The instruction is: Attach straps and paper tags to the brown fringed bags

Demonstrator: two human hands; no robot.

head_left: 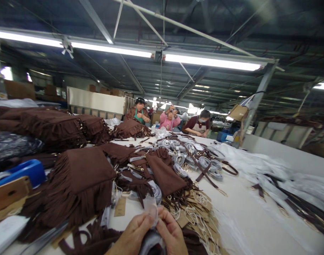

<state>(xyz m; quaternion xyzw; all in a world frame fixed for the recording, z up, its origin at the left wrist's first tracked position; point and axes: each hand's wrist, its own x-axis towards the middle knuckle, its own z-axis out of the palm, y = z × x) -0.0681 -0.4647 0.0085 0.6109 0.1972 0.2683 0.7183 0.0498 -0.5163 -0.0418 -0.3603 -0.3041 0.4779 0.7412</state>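
Wrap [150, 207]: thin, translucent plastic. Bags [90, 168]: matt, suede-like. Tags [120, 206]: matt paper. Dispenser [35, 173]: glossy plastic. Clasps [222, 192]: shiny metal. Worktop [231, 205]: smooth.

Bag workshop, tbh: the table [232, 205] is being lit by tube lights [212, 62] and hogged, left, by fringed bags [86, 168].

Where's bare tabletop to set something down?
Largest: white tabletop right of the kraft tag pile, left of the dark straps; clear film borders its near side. Small: a patch between the lone kraft tag and the left hand. Crowded: left side, with fringed brown bags and blue tape dispenser; middle, with coiled straps.
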